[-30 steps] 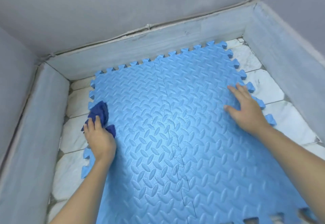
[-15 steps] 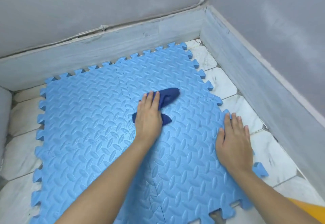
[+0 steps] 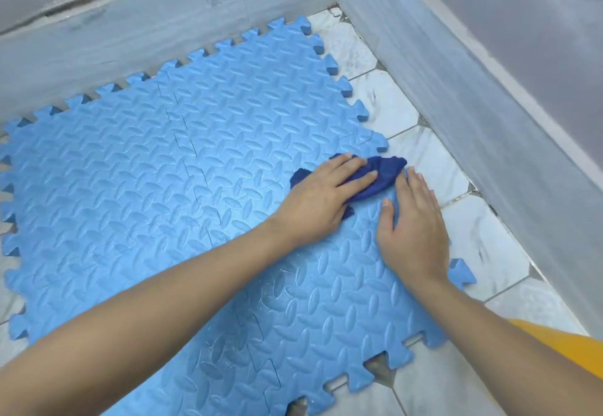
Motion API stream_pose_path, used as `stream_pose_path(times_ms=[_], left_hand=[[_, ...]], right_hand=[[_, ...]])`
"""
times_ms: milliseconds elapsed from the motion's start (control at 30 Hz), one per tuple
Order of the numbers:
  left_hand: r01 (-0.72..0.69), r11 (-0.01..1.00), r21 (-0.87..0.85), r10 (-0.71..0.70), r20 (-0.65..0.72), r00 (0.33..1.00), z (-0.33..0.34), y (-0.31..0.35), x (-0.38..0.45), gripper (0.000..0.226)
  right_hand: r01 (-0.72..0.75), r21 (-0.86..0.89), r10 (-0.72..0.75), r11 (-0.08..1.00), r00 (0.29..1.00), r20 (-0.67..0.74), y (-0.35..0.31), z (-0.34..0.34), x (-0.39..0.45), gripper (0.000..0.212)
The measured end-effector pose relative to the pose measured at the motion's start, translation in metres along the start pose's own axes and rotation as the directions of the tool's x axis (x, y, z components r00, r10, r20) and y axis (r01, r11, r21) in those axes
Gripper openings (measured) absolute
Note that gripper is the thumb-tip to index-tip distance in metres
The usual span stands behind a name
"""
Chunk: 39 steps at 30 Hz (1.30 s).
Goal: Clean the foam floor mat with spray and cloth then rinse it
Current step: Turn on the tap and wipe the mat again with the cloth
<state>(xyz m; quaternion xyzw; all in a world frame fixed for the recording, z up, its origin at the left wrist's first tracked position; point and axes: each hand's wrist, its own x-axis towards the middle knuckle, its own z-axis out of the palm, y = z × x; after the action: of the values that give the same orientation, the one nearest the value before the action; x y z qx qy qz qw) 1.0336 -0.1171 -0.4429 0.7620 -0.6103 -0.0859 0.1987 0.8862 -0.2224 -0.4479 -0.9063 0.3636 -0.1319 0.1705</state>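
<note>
A light blue foam floor mat [image 3: 146, 187] of interlocking tiles with toothed edges lies flat on the floor and fills most of the view. My left hand [image 3: 323, 200] presses a dark blue cloth [image 3: 381, 174] onto the mat near its right edge, fingers spread over the cloth. Just to the right of it, my right hand [image 3: 411, 232] lies flat on the mat with fingers apart and nothing in it. Its fingertips almost touch the cloth. No spray bottle is in view.
White marble floor tiles [image 3: 483, 246] show along the mat's right side and in the front. A grey skirting and wall [image 3: 489, 105] run close along the right, another wall [image 3: 130, 23] along the back. Something yellow [image 3: 567, 350] shows at the lower right.
My left hand has swept the cloth across the mat from its left edge to its right edge. My right hand has stayed flat near the right edge. The view has turned right.
</note>
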Motion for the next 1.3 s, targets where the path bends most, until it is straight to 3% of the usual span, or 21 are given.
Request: stream_pose_path(times_ms=[67,167,267,367,433,567,767,933,1033,1167,1233,1300], left_hand=[[0.012,1.0,0.024,-0.011,-0.036,0.999,-0.002,-0.011,-0.005,0.057],[0.236,0.968,0.083,-0.217,-0.19,0.958,-0.011,-0.046,0.025,0.054],[0.427,0.901,0.073,-0.41,-0.173,0.895,-0.021,-0.065,0.062,0.055],[0.398,0.917,0.018,-0.392,-0.131,0.911,-0.025,-0.053,0.067,0.059],[0.307,0.952,-0.002,-0.306,-0.103,0.946,-0.021,-0.031,0.048,0.06],[0.141,0.984,0.106,-0.141,-0.006,0.99,-0.003,0.005,-0.002,0.057],[0.366,0.904,0.22,-0.362,-0.06,0.93,-0.011,-0.009,0.028,0.074],[0.463,0.876,0.137,-0.459,-0.063,0.886,-0.009,-0.001,0.032,0.073],[0.361,0.926,0.107,-0.361,-0.018,0.932,0.0,0.027,0.009,0.065],[0.015,0.988,0.151,-0.035,0.13,0.991,0.016,0.077,-0.063,0.058],[-0.02,0.987,0.16,-0.008,0.173,0.985,0.018,0.083,-0.088,0.061],[0.021,0.983,0.183,-0.045,0.129,0.991,0.017,0.075,-0.08,0.063]], right_hand=[[-0.005,0.036,0.005,0.999,1.0,0.001,0.001,-0.001,0.0,0.055],[-0.019,0.078,0.018,0.997,1.0,0.007,0.002,-0.002,0.0,0.056],[-0.027,0.101,0.028,0.994,1.0,-0.004,0.003,-0.001,0.001,0.055],[-0.046,0.132,0.048,0.99,0.999,-0.008,0.003,-0.002,0.0,0.055],[-0.055,0.165,0.057,0.985,0.998,-0.007,0.001,-0.005,0.0,0.054],[-0.102,0.216,0.094,0.971,0.994,0.049,-0.003,-0.014,0.002,0.05],[-0.004,0.131,-0.039,0.991,0.945,0.326,0.009,-0.038,0.011,0.054],[-0.137,-0.181,0.195,0.974,0.913,0.358,0.015,-0.066,-0.061,0.066],[-0.094,-0.21,0.159,0.973,0.933,0.323,0.026,-0.059,-0.096,0.073],[-0.087,-0.239,0.143,0.967,0.963,0.229,0.033,-0.043,-0.097,0.074],[-0.084,-0.256,0.14,0.963,0.968,0.207,0.034,-0.039,-0.099,0.071],[-0.085,-0.272,0.135,0.959,0.975,0.174,0.036,-0.037,-0.101,0.069]])
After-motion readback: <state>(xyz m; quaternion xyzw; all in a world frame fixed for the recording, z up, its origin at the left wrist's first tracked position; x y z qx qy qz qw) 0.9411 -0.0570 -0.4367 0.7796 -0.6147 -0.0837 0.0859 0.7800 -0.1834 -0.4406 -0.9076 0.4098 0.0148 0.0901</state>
